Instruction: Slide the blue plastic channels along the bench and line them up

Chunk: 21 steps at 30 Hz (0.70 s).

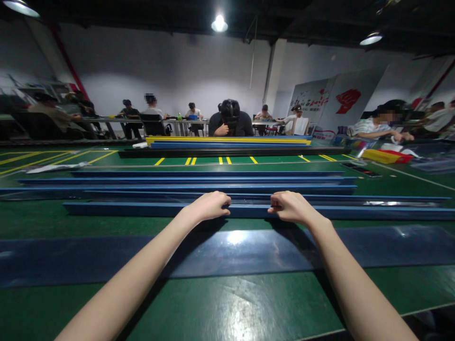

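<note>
Your left hand point(211, 206) and right hand point(293, 207) curl at the nearest blue rail point(249, 211); you cannot tell whether they grip; the clear strip point(245, 255) lies flat, unjoined to it.

between the left hand point(210, 207) and right hand point(292, 207), a gap opens above the near blue rail point(249, 211); beyond them, further blue rails point(177, 181) obstruct low passage; nearer the body, space opens above the flat strip point(234, 258).
</note>
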{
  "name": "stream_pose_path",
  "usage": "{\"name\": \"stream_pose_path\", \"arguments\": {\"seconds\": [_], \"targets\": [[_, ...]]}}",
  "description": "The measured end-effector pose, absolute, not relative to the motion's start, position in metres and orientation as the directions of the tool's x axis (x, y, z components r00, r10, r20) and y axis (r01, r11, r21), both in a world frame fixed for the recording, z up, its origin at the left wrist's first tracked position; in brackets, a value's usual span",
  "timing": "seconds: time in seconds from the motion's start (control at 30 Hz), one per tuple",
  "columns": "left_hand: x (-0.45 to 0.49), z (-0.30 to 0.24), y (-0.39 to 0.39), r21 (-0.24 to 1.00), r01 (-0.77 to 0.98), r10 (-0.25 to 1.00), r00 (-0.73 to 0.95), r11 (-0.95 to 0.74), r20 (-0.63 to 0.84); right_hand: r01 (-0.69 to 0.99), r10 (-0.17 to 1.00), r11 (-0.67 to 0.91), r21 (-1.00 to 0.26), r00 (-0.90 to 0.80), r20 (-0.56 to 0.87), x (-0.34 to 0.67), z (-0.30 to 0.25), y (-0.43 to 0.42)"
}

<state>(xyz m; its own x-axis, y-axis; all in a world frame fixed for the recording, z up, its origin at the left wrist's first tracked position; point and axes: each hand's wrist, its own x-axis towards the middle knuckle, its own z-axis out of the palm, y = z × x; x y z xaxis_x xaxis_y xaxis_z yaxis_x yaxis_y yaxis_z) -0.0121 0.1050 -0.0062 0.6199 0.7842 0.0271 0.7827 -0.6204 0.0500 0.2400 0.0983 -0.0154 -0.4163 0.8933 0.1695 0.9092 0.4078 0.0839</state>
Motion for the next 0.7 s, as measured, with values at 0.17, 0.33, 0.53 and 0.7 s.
{"name": "stream_pose_path", "arguments": {"seconds": [0.17, 0.33, 0.53, 0.7], "targets": [[-0.013, -0.015, 0.11, 0.091, 0.77, 0.775, 0.63, -0.631, 0.045, 0.913, 0.899, 0.403, 0.066, -0.409, 0.157, 0.239, -0.015, 0.098], [-0.016, -0.015, 0.111, 0.158, 0.795, 0.807, 0.589, -0.586, 0.028, 0.905, 0.888, 0.42, 0.062, -0.425, 0.179, 0.24, -0.017, 0.098], [-0.016, -0.013, 0.111, 0.138, 0.775, 0.786, 0.616, -0.617, 0.055, 0.896, 0.883, 0.429, 0.114, -0.443, 0.157, 0.236, -0.02, 0.098], [-0.016, -0.016, 0.113, 0.104, 0.757, 0.765, 0.639, -0.644, 0.084, 0.87, 0.855, 0.477, 0.126, -0.492, 0.162, 0.228, -0.019, 0.095]]}}
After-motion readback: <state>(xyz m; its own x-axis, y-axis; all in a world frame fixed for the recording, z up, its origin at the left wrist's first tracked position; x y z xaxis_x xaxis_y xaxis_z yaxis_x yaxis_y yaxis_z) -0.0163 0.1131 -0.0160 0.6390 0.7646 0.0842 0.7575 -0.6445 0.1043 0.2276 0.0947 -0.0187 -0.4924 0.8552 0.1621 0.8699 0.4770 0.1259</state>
